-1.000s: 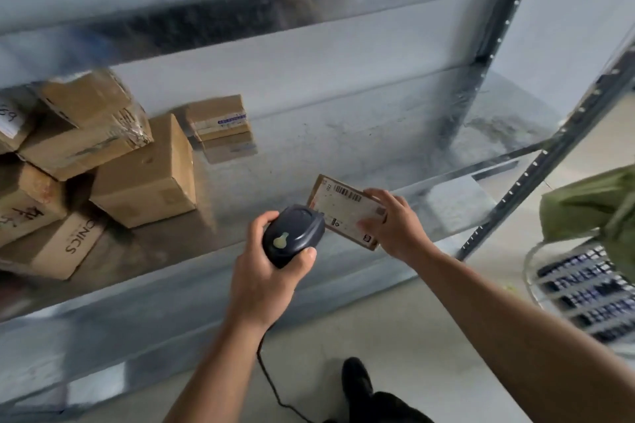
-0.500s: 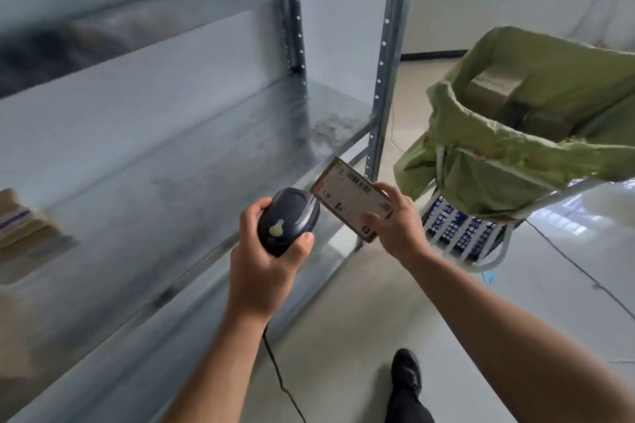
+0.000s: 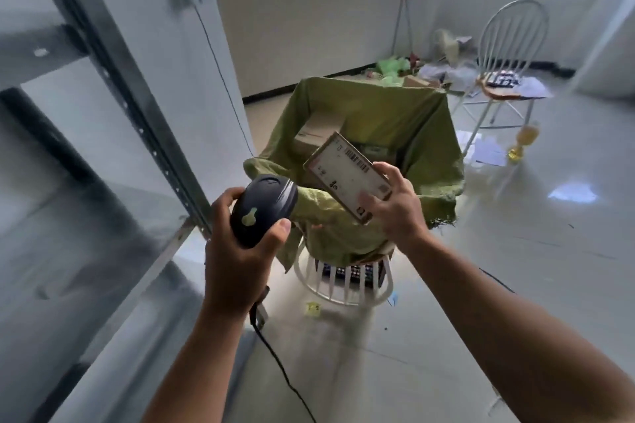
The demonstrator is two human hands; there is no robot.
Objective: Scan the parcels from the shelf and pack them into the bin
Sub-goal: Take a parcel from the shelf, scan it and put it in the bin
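Grey metal makes up the one big shelf [image 3: 103, 86] on the left side, and its post leans across the view. Next comes one green cloth bin [image 3: 385, 113], sitting on a white stool [image 3: 343, 288] in the middle of the floor. Its mouth is open. One brown box [image 3: 314, 130] lies inside it; more may lie deeper, but that part is too dark to count. One white chair [image 3: 508, 41] stands well apart, far off to the right.

Two hands show. The left hand [image 3: 240, 257] holds one dark scanner [image 3: 263, 209], with its fingers wrapped round the body and the thumb laid along the side. The scanner's front end points up and to the right, at the parcel. One black cable [image 3: 285, 371] hangs from its back end.

The right hand [image 3: 400, 209] holds one flat parcel [image 3: 345, 177] just above the near rim of the bin. The thumb presses on the white label and the fingers curl round the far edge, pinching the near end. The label faces up. The parcel's long side runs from the far left to the near right, and its free end points into the bin.
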